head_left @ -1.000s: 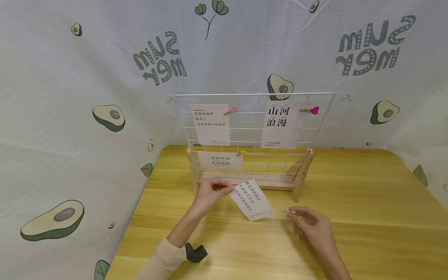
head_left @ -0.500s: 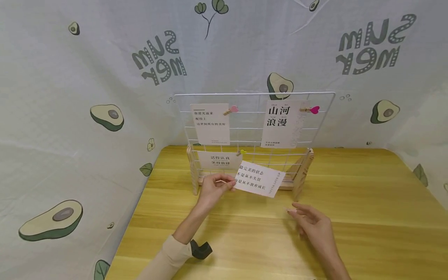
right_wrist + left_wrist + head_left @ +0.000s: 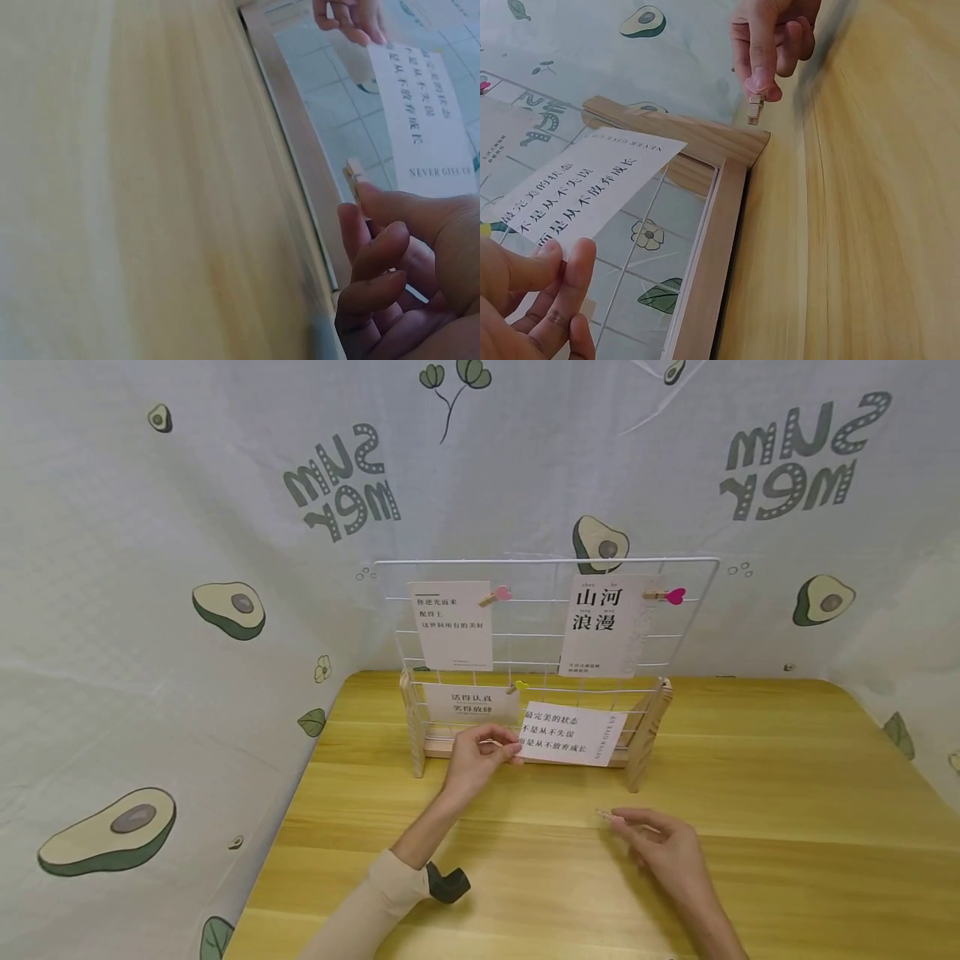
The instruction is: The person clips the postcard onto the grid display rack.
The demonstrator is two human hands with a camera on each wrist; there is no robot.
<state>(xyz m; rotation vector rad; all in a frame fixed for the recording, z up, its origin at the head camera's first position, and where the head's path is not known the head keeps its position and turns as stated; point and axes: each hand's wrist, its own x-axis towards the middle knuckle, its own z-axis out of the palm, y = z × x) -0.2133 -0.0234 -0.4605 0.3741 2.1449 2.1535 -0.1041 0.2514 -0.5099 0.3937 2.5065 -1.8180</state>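
Observation:
My left hand (image 3: 480,764) pinches the left edge of a white card (image 3: 572,733) printed with dark characters. The card lies across the lower right of the white wire grid (image 3: 540,635), slightly tilted, in front of its wooden base. In my right hand (image 3: 663,847), thumb and fingers pinch a small wooden clothespin (image 3: 352,176), its tip pointing toward the grid. That hand stays over the table, right of and nearer than the card. The left wrist view shows the clothespin (image 3: 754,109) below the fingertips, beyond the wooden side foot.
Clipped to the grid are an upper left card (image 3: 453,631) with a pink heart peg, an upper right card (image 3: 600,643) with a magenta one, and a lower left card (image 3: 450,703) with a yellow one. Wooden feet (image 3: 649,735) hold the grid on the table (image 3: 787,802).
The left hand has turned the card from a steep slant to nearly level and brought it up and right against the grid's lower right. The right hand, holding the clothespin, has shifted slightly left.

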